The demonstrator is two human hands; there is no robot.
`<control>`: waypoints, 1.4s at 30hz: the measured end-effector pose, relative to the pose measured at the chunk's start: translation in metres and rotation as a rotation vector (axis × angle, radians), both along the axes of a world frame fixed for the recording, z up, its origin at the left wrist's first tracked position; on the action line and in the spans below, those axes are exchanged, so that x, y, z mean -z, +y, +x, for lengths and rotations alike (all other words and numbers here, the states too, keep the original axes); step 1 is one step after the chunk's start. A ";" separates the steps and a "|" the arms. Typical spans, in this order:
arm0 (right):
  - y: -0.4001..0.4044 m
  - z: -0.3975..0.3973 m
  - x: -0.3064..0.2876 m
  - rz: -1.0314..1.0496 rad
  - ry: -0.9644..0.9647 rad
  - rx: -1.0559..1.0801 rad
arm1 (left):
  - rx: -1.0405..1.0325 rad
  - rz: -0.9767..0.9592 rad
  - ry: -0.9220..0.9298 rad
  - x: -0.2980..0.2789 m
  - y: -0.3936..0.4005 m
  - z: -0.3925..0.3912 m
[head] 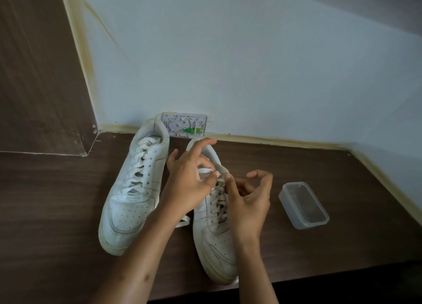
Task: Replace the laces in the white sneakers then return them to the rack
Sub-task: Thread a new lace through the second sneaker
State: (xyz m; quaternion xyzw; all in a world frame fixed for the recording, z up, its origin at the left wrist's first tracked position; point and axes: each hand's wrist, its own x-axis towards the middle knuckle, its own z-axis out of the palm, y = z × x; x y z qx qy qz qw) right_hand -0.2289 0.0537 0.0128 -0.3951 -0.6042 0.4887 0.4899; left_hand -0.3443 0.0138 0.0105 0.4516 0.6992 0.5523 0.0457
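Fingers (211, 178) of our left hand (189, 180) pinch the lace (205, 171) to thread the right sneaker (214, 223); our right hand (249, 201) hovers, loosely curled.

No readable text, labels or nos. anywhere

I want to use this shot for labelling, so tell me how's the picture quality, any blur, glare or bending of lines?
Head view: dim, cool light with soft shadows and no glare; the wall's bottom edge bends from the wide lens; the left hand and right hand over the right sneaker look slightly soft; the left sneaker and the plastic box look fairly sharp.
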 end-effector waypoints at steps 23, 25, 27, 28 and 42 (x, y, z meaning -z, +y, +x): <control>0.023 0.009 0.015 -0.119 -0.159 -0.021 | 0.186 -0.008 0.115 0.019 -0.002 -0.010; 0.030 0.017 0.011 -0.177 -0.066 0.144 | 0.184 -0.011 0.109 0.022 -0.004 -0.020; 0.041 0.028 0.008 -0.224 0.058 0.390 | 0.181 -0.025 0.142 0.025 -0.007 -0.028; 0.046 0.035 0.007 -0.216 0.109 0.518 | 0.189 -0.030 0.155 0.026 -0.008 -0.030; 0.028 0.027 0.008 0.217 -0.444 -0.273 | 0.197 -0.021 0.058 0.022 -0.016 -0.034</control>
